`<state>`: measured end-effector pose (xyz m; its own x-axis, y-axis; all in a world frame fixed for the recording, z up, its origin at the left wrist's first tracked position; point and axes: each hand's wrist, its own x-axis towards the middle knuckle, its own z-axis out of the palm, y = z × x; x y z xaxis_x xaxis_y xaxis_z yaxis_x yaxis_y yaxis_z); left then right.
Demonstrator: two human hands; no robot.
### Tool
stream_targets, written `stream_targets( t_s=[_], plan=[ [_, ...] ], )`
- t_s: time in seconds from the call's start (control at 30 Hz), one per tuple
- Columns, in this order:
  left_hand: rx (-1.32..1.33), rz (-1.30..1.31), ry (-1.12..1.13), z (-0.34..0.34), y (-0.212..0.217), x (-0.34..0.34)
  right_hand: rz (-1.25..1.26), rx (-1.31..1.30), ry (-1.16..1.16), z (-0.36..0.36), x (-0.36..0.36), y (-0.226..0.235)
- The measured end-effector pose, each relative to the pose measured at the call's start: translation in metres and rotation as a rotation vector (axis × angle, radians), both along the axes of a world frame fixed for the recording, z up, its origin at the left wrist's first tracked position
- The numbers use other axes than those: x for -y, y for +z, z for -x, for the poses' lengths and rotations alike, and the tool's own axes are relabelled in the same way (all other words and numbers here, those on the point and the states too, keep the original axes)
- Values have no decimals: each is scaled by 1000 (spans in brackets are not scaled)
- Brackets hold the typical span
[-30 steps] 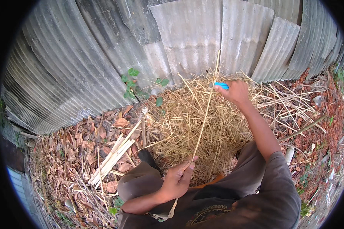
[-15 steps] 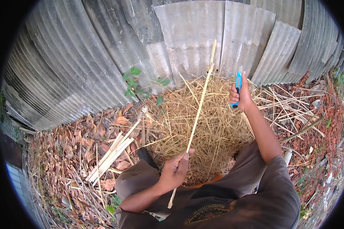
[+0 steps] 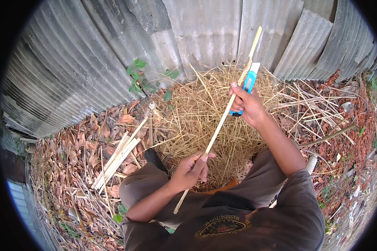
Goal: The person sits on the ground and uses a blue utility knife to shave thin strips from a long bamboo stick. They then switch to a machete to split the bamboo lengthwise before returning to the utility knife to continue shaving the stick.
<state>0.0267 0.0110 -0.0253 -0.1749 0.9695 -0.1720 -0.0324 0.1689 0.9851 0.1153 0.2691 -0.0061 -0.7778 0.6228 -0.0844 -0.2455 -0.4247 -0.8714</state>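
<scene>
Along the top of the view stands a grey corrugated metal fence (image 3: 205,37). Below it, dry leaves (image 3: 92,142) cover the ground on the left, and a broad heap of straw-coloured shavings (image 3: 205,117) lies between the person's legs and the fence. Loose pale sticks (image 3: 322,102) are scattered right of the heap. One long, thin strip (image 3: 220,126) slants across the middle, its upper end in front of the fence and its lower end over the person's lap. A small bundle of split sticks (image 3: 117,161) rests on the leaves. The left hand (image 3: 189,170) is closed around the strip's lower part. The right hand (image 3: 249,104) clasps a blue cutter (image 3: 249,81), its thumb by the strip; the blade (image 3: 255,67) points up beside it, contact unclear.
</scene>
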Motion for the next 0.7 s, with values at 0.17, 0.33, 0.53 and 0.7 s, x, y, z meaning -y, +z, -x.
stream_targets(
  t_s=[0.17, 0.33, 0.53, 0.7],
  plan=[
    [67, 76, 28, -3, 9, -10, -29, 98, -8, 7, 13, -7],
    [183, 81, 112, -3, 16, -16, -505, 328, -95, 5, 2, -14],
    [222, 32, 149, 7, 18, -13, -1461, 520, 15, -19, 34, -10],
    [103, 9, 188, 1, 23, -7, -1560, 614, -111, -11, 27, -14]
  ],
)
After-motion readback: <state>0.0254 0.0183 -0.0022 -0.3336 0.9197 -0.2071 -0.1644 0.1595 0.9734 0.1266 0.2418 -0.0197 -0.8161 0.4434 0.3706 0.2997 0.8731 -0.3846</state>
